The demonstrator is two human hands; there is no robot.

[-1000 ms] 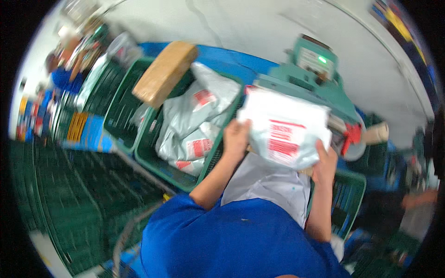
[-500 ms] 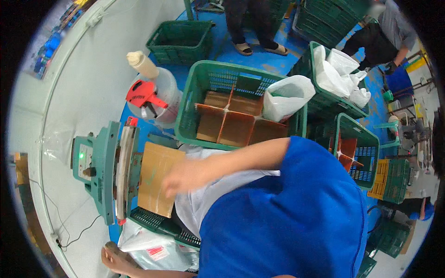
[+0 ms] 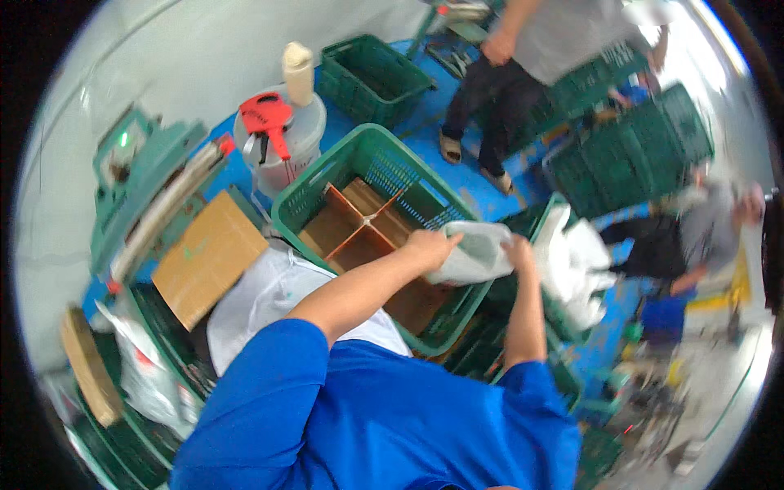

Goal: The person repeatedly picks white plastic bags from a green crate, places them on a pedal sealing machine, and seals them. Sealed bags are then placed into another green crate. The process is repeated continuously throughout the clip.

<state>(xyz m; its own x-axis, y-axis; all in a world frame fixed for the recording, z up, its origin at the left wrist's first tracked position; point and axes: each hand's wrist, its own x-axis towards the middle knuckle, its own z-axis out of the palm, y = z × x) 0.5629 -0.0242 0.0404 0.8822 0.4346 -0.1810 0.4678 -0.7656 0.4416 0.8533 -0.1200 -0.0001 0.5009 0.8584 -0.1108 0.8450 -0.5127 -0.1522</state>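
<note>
A white plastic bag [image 3: 472, 255] stands with its mouth up in the right end of a green crate [image 3: 286, 214]. My left hand [image 3: 433, 248] is closed on the left side of its rim. On the opposite side, my right hand [image 3: 518, 251] grips the rim, its fingers somewhat blurred. Between them the mouth is spread wide; what lies inside I cannot make out. Orange-brown dividers [image 3: 365, 233] split the crate into compartments over a cardboard bottom. White cloth [image 3: 260, 287] lies beside the crate, left of my left forearm.
At left, a green heat sealer [image 3: 155, 192] stands near a cardboard sheet [image 3: 210, 257]. A red tape dispenser [image 3: 266, 122] and a cream-coloured bottle [image 3: 298, 75] rest on a white bucket [image 3: 286, 167]. White bags [image 3: 567, 265] fill a crate at right. Two people stand beyond.
My view has swung to the right. My right hand has left the cardboard sheet and my left hand has come up from the lower left; both now hold the white bag's rim.
</note>
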